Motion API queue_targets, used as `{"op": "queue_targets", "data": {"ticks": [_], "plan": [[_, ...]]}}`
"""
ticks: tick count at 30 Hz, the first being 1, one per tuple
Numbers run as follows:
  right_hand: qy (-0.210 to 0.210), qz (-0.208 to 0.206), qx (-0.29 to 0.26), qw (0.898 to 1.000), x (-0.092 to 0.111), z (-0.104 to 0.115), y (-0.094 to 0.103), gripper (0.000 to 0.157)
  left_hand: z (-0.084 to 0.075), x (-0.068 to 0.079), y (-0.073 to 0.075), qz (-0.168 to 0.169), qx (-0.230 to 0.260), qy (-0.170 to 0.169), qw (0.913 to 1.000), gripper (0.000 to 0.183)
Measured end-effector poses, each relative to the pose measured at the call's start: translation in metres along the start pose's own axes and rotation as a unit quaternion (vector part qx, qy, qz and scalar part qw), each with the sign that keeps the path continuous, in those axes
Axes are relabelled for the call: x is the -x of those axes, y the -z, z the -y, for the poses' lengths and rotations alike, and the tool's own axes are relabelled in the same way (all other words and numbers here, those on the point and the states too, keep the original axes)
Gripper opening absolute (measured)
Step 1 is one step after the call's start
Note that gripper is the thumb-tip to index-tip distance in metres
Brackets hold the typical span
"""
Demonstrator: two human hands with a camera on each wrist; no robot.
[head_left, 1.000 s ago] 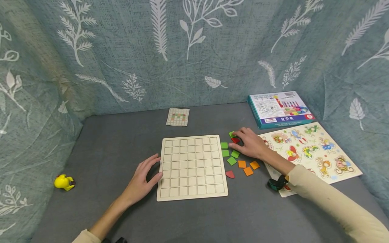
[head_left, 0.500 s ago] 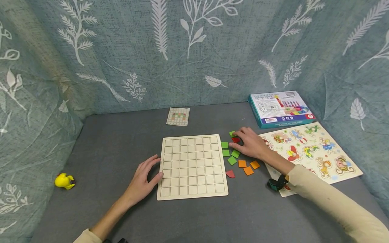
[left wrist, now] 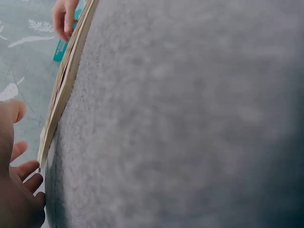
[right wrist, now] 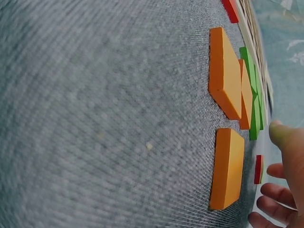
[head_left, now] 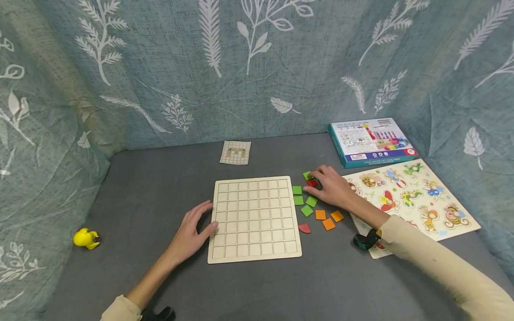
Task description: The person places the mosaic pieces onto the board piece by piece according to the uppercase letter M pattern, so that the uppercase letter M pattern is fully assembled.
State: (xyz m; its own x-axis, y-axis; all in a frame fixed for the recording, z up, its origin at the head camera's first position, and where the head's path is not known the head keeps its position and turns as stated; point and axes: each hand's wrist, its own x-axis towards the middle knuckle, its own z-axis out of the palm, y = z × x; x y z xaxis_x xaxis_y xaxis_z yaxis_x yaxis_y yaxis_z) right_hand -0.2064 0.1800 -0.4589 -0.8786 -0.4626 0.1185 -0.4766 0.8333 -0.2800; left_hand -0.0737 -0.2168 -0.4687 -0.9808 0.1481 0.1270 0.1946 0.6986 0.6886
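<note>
A pale wooden grid board lies flat on the grey table. My left hand is at its left edge, thumb tip over the rim and the other fingers extended along the side. In the left wrist view that hand has its fingers spread by the board's edge. My right hand reaches over the loose pieces, thumb and fingers apart, fingertips right at a red piece and a green square tile. In the right wrist view the red piece stands in front of the loosely bent fingers.
Green tiles, orange tiles and a red quarter-round piece lie right of the board. A pattern card lies behind it. An insect picture board and a box are at right, a yellow toy far left.
My left hand has shifted slightly, its thumb tip a little farther over the board's rim. The right hand stays over the same pieces, and the tiles have not moved.
</note>
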Motion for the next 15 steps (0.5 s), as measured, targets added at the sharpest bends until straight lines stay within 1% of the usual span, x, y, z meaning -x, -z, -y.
{"op": "queue_targets", "data": {"ticks": [4,10,15], "plan": [[0.006,0.001,-0.001,1.000,0.000,0.000,-0.001,0.047,0.002,-0.005,0.000,0.013,0.000,-0.005,0.9999,0.055],[0.020,-0.012,-0.001,1.000,-0.001,-0.001,0.001,0.035,0.005,-0.013,0.003,0.021,-0.006,-0.008,0.9997,0.056],[0.022,-0.003,-0.006,1.000,-0.001,-0.002,0.000,0.033,0.010,-0.015,0.004,0.033,-0.018,-0.011,0.9992,0.055]]}}
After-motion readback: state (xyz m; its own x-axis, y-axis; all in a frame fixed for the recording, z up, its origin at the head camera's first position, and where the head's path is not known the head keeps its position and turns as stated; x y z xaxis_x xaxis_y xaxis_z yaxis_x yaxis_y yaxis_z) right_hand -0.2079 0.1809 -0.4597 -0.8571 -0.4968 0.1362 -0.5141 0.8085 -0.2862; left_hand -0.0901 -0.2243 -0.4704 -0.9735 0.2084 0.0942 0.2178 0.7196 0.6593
